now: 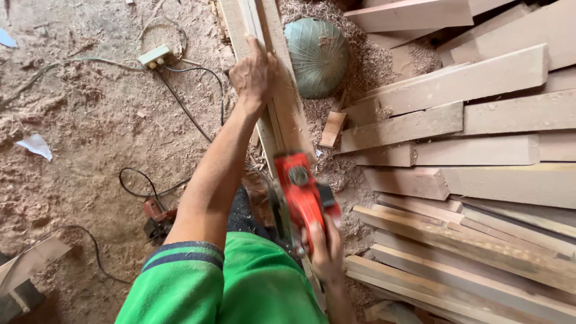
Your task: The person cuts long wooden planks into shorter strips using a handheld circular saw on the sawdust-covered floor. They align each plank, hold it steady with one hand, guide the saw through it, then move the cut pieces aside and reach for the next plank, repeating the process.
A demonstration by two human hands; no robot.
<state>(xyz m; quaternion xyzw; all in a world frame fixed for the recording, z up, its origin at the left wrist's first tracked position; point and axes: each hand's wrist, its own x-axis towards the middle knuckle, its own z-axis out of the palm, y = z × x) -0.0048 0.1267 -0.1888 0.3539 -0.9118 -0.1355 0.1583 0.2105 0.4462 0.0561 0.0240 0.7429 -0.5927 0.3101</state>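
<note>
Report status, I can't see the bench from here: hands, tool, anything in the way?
Left hand pressing down on the long plank. Right hand gripping red power planer on it. Green dome beside plank, clear.

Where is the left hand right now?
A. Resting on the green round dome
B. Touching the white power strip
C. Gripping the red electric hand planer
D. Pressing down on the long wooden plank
D: the left hand lies flat on the long wooden plank, while the right hand holds the red electric hand planer.
</note>
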